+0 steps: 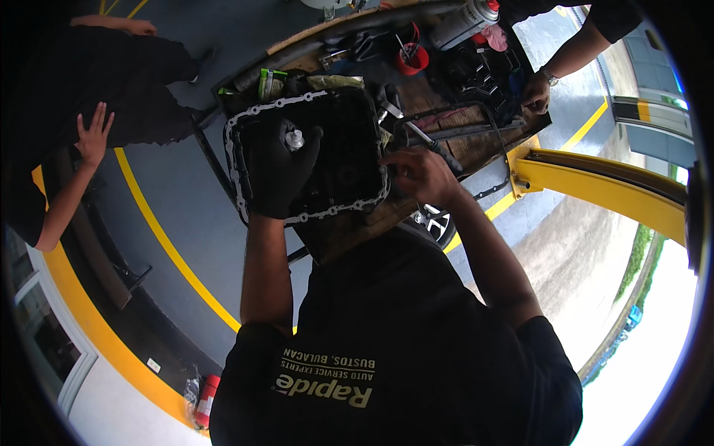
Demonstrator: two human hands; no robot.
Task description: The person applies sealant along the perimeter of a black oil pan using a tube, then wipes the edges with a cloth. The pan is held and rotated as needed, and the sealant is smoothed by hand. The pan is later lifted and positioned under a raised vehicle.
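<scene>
Nearest the camera is the person's own dark shirt [394, 349], with both forearms rising from it toward the work. The left hand [279, 171], in a black glove, has its grip closed around a small clear bottle with a white cap [295, 139], held just over the black oil pan [309, 160]. The pan, rimmed by a pale flange with bolt holes, rests on the worn wooden desk [446, 123]. The bare right hand [420, 175] sits at the pan's right edge, fingers pinched together on what looks like a thin dark tool [431, 145], though the view there is too cluttered to be sure. Farther along the desk stand a red cup [411, 58] holding small tools and a grey spray can [465, 22]. At the far right, another person's hand [535, 93] touches a black part; at the left, someone else's hand [93, 137] rests on dark clothing.
</scene>
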